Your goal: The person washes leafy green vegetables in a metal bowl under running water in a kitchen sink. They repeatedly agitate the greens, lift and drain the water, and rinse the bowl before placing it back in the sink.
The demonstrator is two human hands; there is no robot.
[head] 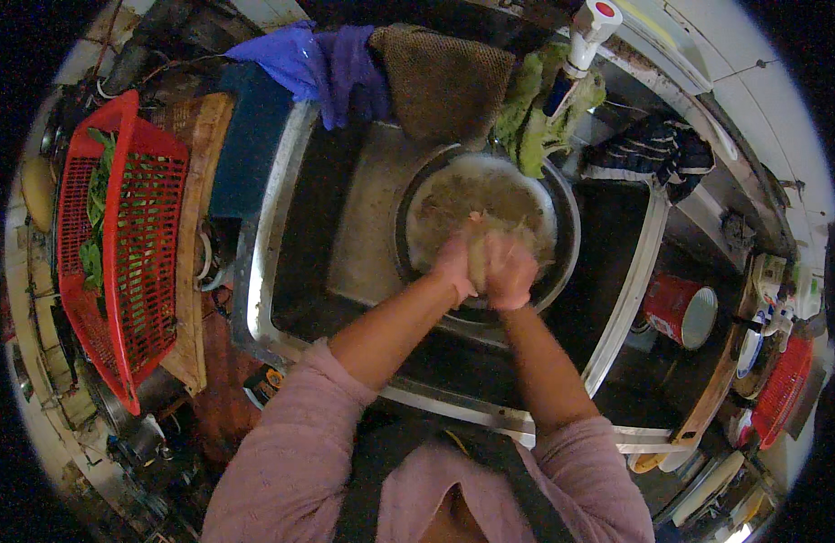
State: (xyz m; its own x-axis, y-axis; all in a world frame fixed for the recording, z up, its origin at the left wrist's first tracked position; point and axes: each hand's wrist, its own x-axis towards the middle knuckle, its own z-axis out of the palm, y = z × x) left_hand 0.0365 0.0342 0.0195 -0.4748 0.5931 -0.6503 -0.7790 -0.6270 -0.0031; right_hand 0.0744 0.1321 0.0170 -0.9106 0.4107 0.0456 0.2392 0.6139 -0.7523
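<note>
A round metal basin (571,237) stands in a deep sink (261,271), holding murky, foamy water (451,197). Both of my hands, in what look like thin pinkish gloves, are together over the basin's near half. My left hand (454,261) and my right hand (511,268) are pressed around a pale yellowish thing (478,261) between them; blur hides what it is. Thin strands show beside my right fingers. Over the sink's far edge hang a purple cloth (349,75), a brown mesh cloth (444,81) and a green cloth (522,122), near a white tap (590,27).
At left a red plastic basket (129,237) with green leaves (98,197) stands by a wooden board (200,271). On the right are a dark striped cloth (651,156), a red can (675,309) and another red basket (784,394). The sink's metal rim surrounds my forearms.
</note>
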